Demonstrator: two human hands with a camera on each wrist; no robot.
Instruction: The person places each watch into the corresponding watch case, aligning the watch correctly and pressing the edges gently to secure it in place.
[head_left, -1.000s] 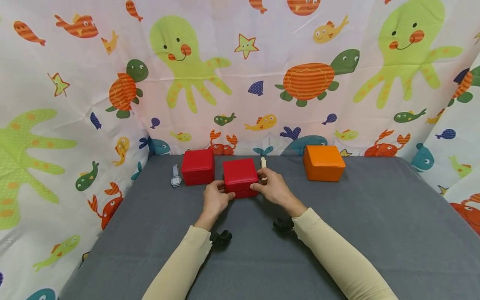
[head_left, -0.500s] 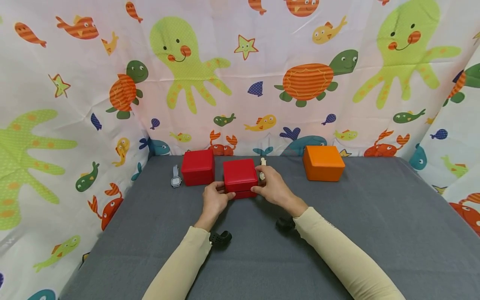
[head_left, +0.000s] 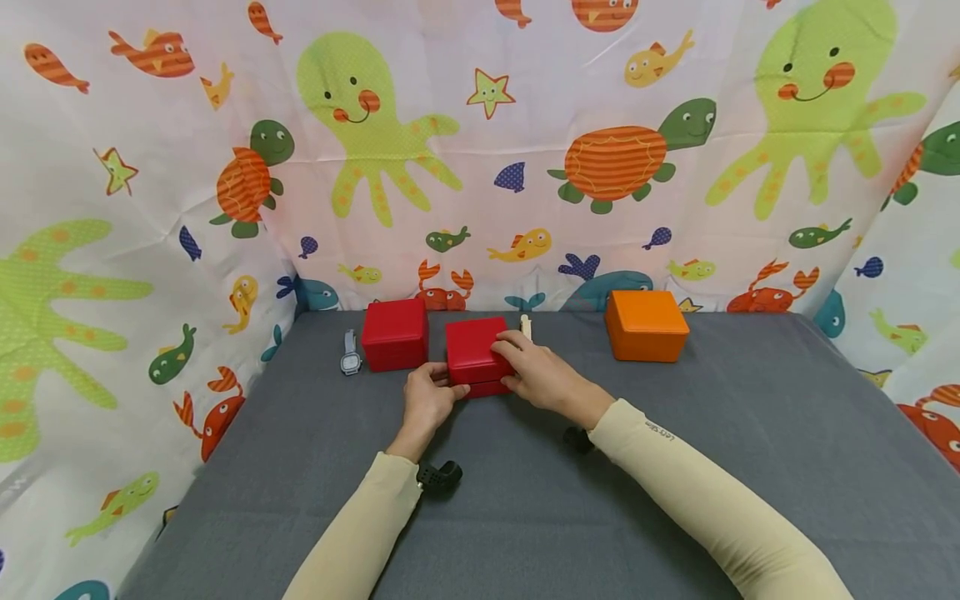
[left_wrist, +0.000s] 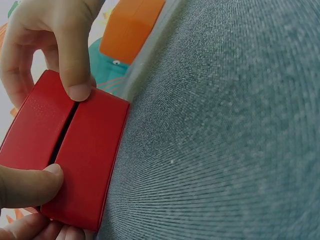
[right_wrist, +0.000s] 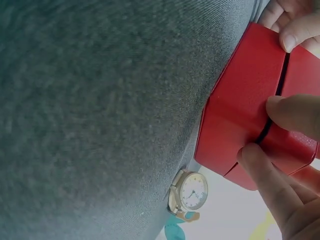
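A closed red watch box (head_left: 470,343) sits on the table between my hands, a dark seam running between its lid and base. My left hand (head_left: 429,404) holds its near left corner, the thumb on the front face beside the seam. My right hand (head_left: 551,379) grips the right side: the thumb lies at the seam in front and the fingers reach over the lid's right edge. Just behind the right hand lies a pale-strapped wristwatch (head_left: 526,325), mostly hidden in the head view. Its round white dial (right_wrist: 193,191) shows in the right wrist view.
Left of the held box stands a second red box (head_left: 395,335), with a silver wristwatch (head_left: 350,354) lying beside it. An orange box (head_left: 647,326) stands at the back right. A printed sea-animal curtain (head_left: 480,242) rises behind the grey table (head_left: 750,433).
My right hand has shifted left and up, its fingers going from the box's right side onto the lid. The left hand and the box stay nearly in place.
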